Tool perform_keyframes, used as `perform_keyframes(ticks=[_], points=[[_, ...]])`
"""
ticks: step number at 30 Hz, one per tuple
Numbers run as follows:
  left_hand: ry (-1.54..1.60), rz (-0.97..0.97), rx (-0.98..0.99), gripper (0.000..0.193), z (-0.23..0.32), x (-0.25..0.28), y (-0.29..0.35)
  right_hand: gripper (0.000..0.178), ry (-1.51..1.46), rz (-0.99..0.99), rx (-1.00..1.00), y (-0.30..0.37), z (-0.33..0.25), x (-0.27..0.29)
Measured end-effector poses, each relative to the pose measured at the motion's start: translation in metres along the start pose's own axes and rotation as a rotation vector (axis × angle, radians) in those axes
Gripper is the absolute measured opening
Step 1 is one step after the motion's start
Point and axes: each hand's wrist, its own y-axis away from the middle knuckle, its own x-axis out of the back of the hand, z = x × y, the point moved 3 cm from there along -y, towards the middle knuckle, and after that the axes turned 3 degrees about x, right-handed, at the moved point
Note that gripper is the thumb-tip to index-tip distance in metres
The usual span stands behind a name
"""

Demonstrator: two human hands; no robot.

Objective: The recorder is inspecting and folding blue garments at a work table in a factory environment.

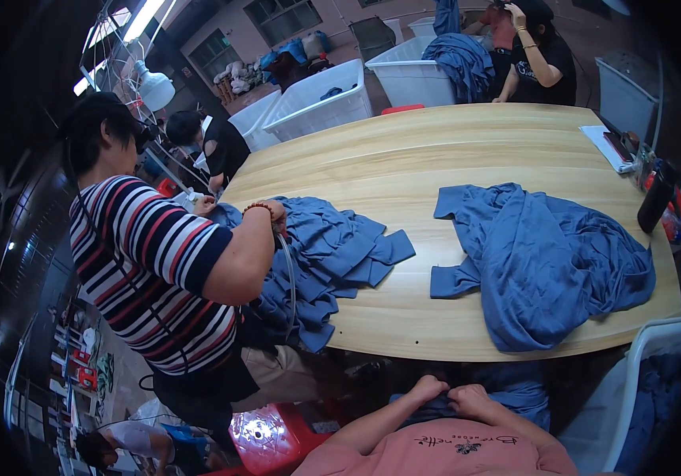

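At the lower middle, my left hand (428,388) and my right hand (470,399) are close together, just below the near table edge. Fingers curled, both are closed on a blue garment (521,390) that lies over my lap; the exact grip is small and partly hidden. On the table ahead of them, a blue long-sleeved garment (543,266) lies crumpled, its two cuffs pointing left. Further left is a heap of similar blue garments (340,242), where a co-worker in a striped shirt (158,262) stands with both hands at the cloth.
A pale wooden table (404,166) spans the middle. White bins (321,99) stand behind it, and another bin (630,397) with blue cloth is at my right. A red stool (277,436) is at my left. Papers (604,147) and a black bottle (656,197) sit at the right edge.
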Motion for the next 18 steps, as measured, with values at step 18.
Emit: perform_keyframes(ticks=[18], points=[[-0.003,-0.329,-0.007,0.025,0.031,0.014,0.022,0.015,0.205,0.563,0.447,0.002,-0.020,0.019]])
